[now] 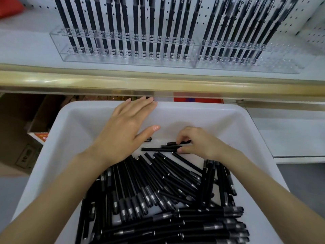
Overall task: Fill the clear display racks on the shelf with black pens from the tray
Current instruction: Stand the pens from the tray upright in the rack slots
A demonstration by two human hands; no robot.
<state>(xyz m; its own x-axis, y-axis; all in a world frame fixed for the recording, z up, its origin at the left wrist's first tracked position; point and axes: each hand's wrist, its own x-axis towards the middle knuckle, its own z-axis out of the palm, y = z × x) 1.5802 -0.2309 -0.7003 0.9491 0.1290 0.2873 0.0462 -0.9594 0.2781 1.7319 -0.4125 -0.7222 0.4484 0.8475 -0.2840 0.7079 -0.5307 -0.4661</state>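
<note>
Right hand [200,143] apparently pinches loose slim black plastic pens [168,187] in the white plastic tray [73,138]; left hand [126,131], fingers spread, hovers just left.

- A shop, by the look of it the stationery aisle: retail shelving with a white perforated back panel [299,18].
- The shelf [26,46] has a gold-coloured ticket rail [123,83] along its front edge.
- Clear display racks [105,59] hold rows of identical black pens [143,32], standing upright.
- A white tray [73,120] holds a loose heap of the same pens.
- Cardboard boxes [21,120] sit below the shelf.
</note>
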